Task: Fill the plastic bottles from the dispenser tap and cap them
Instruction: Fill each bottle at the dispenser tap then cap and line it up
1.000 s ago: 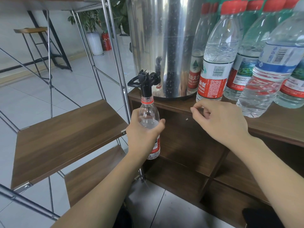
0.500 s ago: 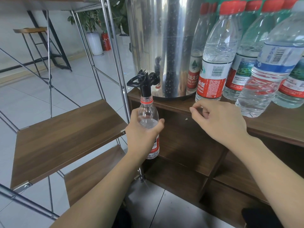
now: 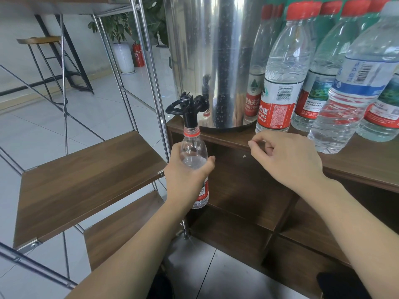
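Nothing's shifted: our left hand (image 3: pixel 185 180) still grips the bottle (image 3: pixel 194 156) under the tap (image 3: pixel 190 108), filling continues, while our right hand (image 3: pixel 287 160) waits loosely curled, seemingly empty.

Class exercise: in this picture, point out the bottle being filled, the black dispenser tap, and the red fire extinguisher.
Bottle being filled (image 3: pixel 194 151): head view, on its clear shoulder above the fingers.
Black dispenser tap (image 3: pixel 190 113): head view, on the spout body.
Red fire extinguisher (image 3: pixel 138 56): head view, on its cylinder.
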Motion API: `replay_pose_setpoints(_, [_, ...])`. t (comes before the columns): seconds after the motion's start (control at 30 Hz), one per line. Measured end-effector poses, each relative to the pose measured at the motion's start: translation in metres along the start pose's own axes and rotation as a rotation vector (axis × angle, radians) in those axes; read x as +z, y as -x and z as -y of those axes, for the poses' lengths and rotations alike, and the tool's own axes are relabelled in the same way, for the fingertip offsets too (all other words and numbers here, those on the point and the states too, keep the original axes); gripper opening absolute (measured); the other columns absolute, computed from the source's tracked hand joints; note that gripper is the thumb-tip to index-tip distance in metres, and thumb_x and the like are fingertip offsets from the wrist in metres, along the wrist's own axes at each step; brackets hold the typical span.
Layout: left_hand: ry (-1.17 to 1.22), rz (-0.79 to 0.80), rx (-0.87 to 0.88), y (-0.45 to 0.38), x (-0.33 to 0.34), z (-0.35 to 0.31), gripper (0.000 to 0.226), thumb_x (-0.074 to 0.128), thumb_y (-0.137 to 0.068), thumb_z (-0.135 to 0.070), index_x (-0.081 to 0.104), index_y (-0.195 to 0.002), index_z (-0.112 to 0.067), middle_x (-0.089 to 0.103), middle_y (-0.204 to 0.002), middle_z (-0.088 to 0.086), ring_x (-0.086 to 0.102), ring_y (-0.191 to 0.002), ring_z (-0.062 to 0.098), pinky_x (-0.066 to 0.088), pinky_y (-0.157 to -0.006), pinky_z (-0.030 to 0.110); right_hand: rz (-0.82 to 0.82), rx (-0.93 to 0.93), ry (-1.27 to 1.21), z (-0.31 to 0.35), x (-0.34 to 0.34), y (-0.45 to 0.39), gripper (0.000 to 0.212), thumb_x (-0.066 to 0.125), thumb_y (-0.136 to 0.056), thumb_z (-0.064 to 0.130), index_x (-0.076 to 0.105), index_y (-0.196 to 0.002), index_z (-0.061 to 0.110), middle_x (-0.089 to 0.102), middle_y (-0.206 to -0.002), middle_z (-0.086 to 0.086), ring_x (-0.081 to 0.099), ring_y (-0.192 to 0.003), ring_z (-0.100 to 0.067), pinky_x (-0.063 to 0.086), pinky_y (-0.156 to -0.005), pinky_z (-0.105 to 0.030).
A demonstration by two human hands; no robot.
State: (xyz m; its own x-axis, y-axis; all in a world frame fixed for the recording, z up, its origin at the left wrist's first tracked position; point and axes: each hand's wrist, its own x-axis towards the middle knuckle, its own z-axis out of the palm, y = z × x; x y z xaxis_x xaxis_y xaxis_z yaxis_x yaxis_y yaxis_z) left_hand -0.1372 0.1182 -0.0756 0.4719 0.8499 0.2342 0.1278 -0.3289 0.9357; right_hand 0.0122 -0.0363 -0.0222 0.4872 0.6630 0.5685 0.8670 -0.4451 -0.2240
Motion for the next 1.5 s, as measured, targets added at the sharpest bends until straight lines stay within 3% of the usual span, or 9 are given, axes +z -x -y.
replay_pose_setpoints(0.5, [-0.007,0.002,-0.003,0.0000,0.0010,-0.0011,0.062,0.086,-0.079,-0.036,0.051,-0.129,-0.028,0.061,-0.117,-0.013,0.061,-0.097,0.005,0.040,-0.077,0.009,0.013,-0.002,-0.004,-0.0004,0.0000,-0.0007,0.022,0.057,-0.097,0.043,0.073,-0.097,0.028,0.037,-0.059,0.028,0.040,-0.054,0.003,0.032,-0.059,-0.012])
replay_pose_setpoints(0.67, [-0.002,0.001,-0.008,-0.0001,0.0005,-0.0013,0.062,0.086,-0.080,-0.036,0.052,-0.131,-0.026,0.064,-0.121,-0.009,0.063,-0.104,0.010,0.045,-0.083,0.017,0.019,0.005,-0.003,-0.0004,-0.0003,-0.0006,0.021,0.057,-0.097,0.043,0.073,-0.098,0.029,0.038,-0.060,0.028,0.040,-0.055,0.004,0.031,-0.059,-0.011])
replay_pose_setpoints(0.9, [-0.002,0.002,-0.007,0.0005,0.0007,-0.0023,0.062,0.085,-0.080,-0.035,0.052,-0.131,-0.025,0.064,-0.122,-0.008,0.063,-0.106,0.011,0.042,-0.079,0.011,0.007,-0.005,-0.007,-0.0007,0.0007,-0.0006,0.020,0.058,-0.097,0.043,0.072,-0.096,0.029,0.042,-0.061,0.025,0.040,-0.054,0.002,0.033,-0.059,-0.011])
replay_pose_setpoints(1.5, [-0.001,0.002,-0.009,0.0005,0.0003,-0.0033,0.061,0.085,-0.080,-0.035,0.051,-0.130,-0.026,0.061,-0.117,-0.013,0.060,-0.094,0.001,0.041,-0.079,0.010,0.009,-0.007,-0.005,-0.0010,0.0010,-0.0005,0.020,0.057,-0.097,0.043,0.072,-0.095,0.029,0.036,-0.062,0.030,0.039,-0.055,0.005,0.033,-0.059,-0.012])
